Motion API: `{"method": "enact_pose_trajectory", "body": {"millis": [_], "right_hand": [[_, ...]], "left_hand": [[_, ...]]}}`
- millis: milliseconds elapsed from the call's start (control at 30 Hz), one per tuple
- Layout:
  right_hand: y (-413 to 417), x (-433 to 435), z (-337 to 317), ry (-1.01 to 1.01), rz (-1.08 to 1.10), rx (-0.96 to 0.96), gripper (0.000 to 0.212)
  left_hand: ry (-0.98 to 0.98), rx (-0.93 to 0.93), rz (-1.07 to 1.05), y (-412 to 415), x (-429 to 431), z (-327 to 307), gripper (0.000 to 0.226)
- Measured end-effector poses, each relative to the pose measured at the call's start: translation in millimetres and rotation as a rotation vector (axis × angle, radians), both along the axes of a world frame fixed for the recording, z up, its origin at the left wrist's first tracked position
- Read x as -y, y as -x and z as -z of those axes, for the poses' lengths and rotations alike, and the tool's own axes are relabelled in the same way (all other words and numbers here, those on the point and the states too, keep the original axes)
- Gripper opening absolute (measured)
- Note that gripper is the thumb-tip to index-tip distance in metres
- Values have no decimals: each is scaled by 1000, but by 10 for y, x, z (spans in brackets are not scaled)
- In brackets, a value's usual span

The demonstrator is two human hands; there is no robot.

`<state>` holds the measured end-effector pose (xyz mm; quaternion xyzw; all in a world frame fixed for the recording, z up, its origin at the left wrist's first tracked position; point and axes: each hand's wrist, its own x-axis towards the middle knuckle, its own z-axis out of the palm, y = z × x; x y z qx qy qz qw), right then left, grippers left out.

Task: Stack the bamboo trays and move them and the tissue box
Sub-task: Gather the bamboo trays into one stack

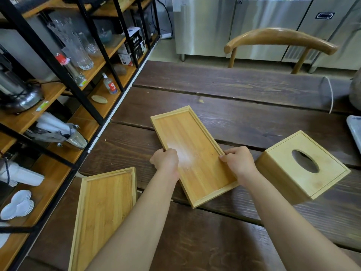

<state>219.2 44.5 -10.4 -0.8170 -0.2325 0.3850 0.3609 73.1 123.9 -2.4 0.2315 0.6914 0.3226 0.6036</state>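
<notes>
A long bamboo tray [187, 137] lies slanted in the middle of the dark wooden table [244, 106]. My left hand [166, 160] grips its left long edge and my right hand [239, 162] grips its right long edge, both near the tray's middle. A second bamboo tray [105, 204] lies flat at the table's near left corner, partly hidden by my left forearm. The bamboo tissue box [300, 167], with an oval hole in its top, stands to the right of my right hand, apart from it.
A black-framed shelf rack [58, 79] with glassware, bottles and white dishes runs along the table's left side. A wooden chair [281, 40] stands at the far edge before steel cabinets [244, 26]. A white cord [330, 94] and a pale tray corner [354, 130] sit at the right.
</notes>
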Motion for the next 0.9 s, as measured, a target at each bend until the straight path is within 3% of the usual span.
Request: {"method": "enact_pose_trajectory", "body": {"millis": [167,300,467,600,900], "right_hand": [[22,110,-22,-19,47,-80,30],[75,218,-27,-29,53,-88,32],[192,318,-64,-50,-25,-109,41],[198,393,-223,-126,-122,-293,32],[607,815,-193,-209,-163,-208,40]], "left_hand": [[-25,4,121,2,14,-103,26],[-42,-20,215,18,82,-131,43],[-65,-29,275,63,213,-118,39],[-16,16,319,139,307,-143,39],[-115,-132,533,489,541,-285,39]]}}
